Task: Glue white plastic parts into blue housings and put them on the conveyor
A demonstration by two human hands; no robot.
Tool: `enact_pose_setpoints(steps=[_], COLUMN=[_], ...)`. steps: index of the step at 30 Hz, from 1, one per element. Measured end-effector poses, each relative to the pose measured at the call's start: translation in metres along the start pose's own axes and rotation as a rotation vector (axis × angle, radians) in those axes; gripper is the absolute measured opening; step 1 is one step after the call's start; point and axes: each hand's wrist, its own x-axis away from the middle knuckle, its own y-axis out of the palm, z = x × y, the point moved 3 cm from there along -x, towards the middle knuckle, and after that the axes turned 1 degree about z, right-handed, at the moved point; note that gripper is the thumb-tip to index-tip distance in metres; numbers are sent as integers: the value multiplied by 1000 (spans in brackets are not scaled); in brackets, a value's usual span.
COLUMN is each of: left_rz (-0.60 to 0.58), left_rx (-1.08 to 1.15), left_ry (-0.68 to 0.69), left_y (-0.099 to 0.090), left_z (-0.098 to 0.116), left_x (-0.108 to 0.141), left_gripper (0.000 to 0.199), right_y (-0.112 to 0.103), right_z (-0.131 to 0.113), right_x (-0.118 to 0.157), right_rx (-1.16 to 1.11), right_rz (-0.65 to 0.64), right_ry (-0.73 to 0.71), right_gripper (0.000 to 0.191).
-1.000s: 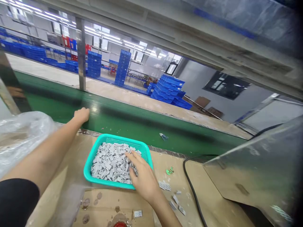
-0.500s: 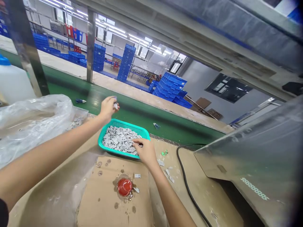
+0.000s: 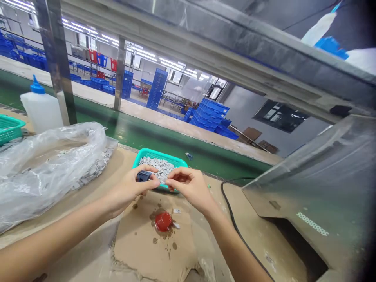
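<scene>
My left hand (image 3: 138, 182) is closed around a dark blue plastic part (image 3: 143, 176), held in front of the teal basket (image 3: 141, 152). Close beside it, my right hand (image 3: 188, 184) has thumb and forefinger pinched on what looks like a small light-grey plastic piece (image 3: 165, 181), mostly covered by the fingertips. Many similar grey pieces (image 3: 160, 165) fill the basket behind both hands. Below them, a red dish of clear liquid (image 3: 163, 222) sits on a wet-spotted cardboard sheet (image 3: 147, 250). Two loose grey pieces (image 3: 176, 211) lie at its right side.
A large clear plastic bag (image 3: 88, 137) of grey pieces lies at left, near a white squeeze bottle (image 3: 44, 109). Beyond the basket runs a green conveyor belt (image 3: 217, 156) carrying a small dark blue part (image 3: 189, 156). A black cable (image 3: 230, 215) and metal panel (image 3: 308, 188) stand right.
My left hand has come back from over the belt to the front of the basket, the dark blue part in it. My right hand has lifted off the grey pieces and met it. The view has shifted.
</scene>
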Motion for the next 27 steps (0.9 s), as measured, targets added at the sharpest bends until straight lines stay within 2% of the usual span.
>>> enact_pose_setpoints(steps=[4,7,10,12,15,19,23,27], left_rz=[-106,-161,-223,-250,-267,-269,-196,-179], left_rx=[-149,-53,185,326,398,396,484,528], left_ry=[-16,-50,-114,-143,-169,-209,-295,-307], left_y=[11,15,15,14,12,10,6,4], left_z=[2,-5,-13,-14,-13,-18,-37,-49], left_x=[5,7,7,9,15,28,35,38], left_gripper=[18,14,13,15,14,11,12,10], right_y=[1,0,-2,-1,3,9,16,22], right_z=[-26,-33,-44,-51,-56,-52,-47,-44], right_x=[28,41,53,61,70,74,76,79], right_rx=[-204,-109,177,318,403,416,410,429], right_rz=[-35,-1,130,171,198,152,58,37], right_ry=[-12,-74,-345,-530,-683,-736,-759,-760], right_gripper=[6,7,12,16,17,15,20,20])
